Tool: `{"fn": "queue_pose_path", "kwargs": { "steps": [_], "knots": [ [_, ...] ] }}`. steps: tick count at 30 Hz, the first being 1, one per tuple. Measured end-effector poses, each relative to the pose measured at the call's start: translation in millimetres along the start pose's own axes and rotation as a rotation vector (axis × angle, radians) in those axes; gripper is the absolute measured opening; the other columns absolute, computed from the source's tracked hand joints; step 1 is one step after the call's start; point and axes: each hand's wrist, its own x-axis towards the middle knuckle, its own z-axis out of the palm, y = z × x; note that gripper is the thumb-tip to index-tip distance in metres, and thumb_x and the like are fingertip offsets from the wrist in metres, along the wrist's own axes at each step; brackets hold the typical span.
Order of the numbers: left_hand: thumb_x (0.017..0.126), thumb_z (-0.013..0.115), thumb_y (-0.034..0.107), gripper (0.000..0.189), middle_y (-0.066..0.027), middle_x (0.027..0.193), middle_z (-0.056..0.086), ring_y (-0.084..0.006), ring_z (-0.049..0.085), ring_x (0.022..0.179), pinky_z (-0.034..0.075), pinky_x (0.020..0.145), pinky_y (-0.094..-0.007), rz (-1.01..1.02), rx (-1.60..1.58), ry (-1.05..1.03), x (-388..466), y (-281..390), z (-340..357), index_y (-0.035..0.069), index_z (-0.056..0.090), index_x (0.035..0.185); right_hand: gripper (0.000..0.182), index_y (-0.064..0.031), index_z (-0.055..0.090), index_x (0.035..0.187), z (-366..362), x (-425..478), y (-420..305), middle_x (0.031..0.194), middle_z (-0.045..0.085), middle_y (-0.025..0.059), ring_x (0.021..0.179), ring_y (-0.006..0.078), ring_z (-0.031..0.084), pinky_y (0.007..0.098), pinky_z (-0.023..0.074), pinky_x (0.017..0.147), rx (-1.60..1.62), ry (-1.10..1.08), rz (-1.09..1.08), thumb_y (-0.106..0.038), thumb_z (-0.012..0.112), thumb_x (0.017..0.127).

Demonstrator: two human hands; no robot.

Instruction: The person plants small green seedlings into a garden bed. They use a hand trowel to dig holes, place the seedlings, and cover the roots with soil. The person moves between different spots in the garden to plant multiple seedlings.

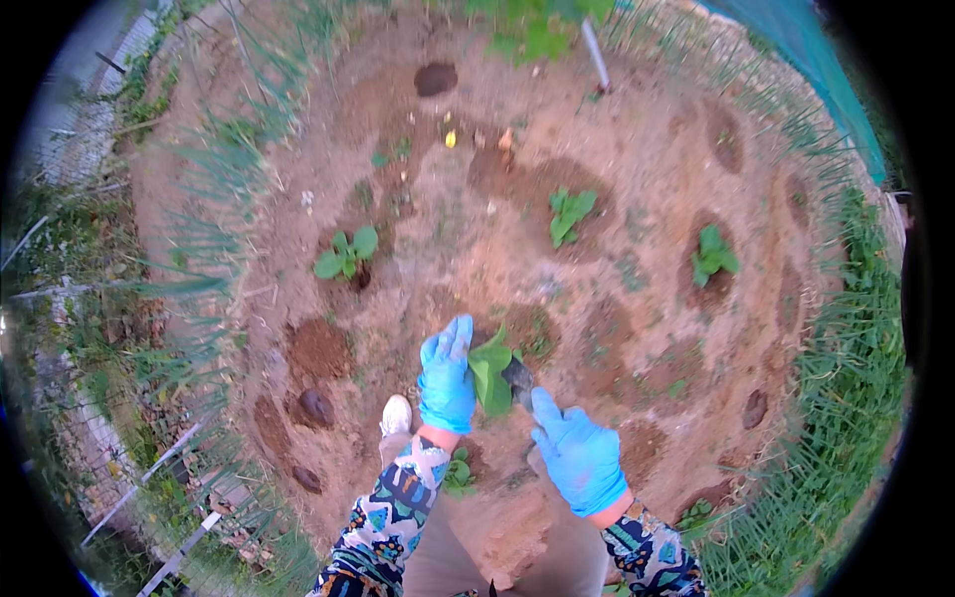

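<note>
A leafy green seedling (492,377) stands in front of me, beside a dark patch of dug soil. My left hand (448,380), in a blue glove, is at the plant's left side with its fingers pressed together. Leaves hide the thumb side, so whether it grips the stem is unclear. In my blue-gloved right hand (586,459) is a hand trowel (520,378), its handle mostly covered by the fingers. The dark, soil-smeared blade reaches the right side of the leaves. The seedling's base and roots are hidden.
Other seedlings grow at left (347,254), centre right (568,216) and far right (714,256). Another small plant (459,474) is near my legs. Dug holes include one far ahead (436,78) and one at left (315,407). Onion-like plants (201,246) and green netting (828,74) edge the bed.
</note>
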Motion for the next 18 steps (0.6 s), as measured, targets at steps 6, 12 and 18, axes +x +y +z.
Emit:
{"fn": "queue_pose_path", "kwargs": {
  "steps": [6,12,18],
  "knots": [
    [0.071,0.049,-0.004,0.062,-0.0147,0.123,0.051,-0.0352,0.046,0.105,0.037,0.093,-0.0403,0.019,-0.03,0.063,32.6,112.8,-73.5,0.008,0.043,0.131,0.044,-0.0146,0.051,0.121,-136.5,-28.6,9.9,0.066,0.051,0.0039,0.049,0.0197,0.052,0.0335,0.0403,0.039,-0.007,0.113,-0.006,-0.031,0.058,0.081],
    [0.071,0.046,-0.005,0.059,-0.0157,0.122,0.051,-0.0354,0.047,0.107,0.037,0.094,-0.0407,0.126,-0.039,0.075,103.7,163.9,-130.2,0.007,0.045,0.129,0.041,-0.013,0.051,0.119,-233.9,5.2,18.7,0.067,0.053,0.0064,0.051,0.0233,0.055,0.0361,0.0423,0.041,0.149,0.071,0.032,-0.026,0.058,0.081],
    [0.071,0.046,-0.006,0.058,-0.0137,0.123,0.05,-0.0359,0.046,0.109,0.038,0.096,-0.0407,0.161,-0.097,0.032,192.4,155.8,-146.6,0.008,0.046,0.128,0.045,-0.018,0.051,0.123,-249.3,72.8,11.7,0.07,0.054,0.0073,0.053,0.023,0.056,0.0354,0.0448,0.046,0.185,0.214,0.115,-0.024,0.06,0.08]
  ]
}}
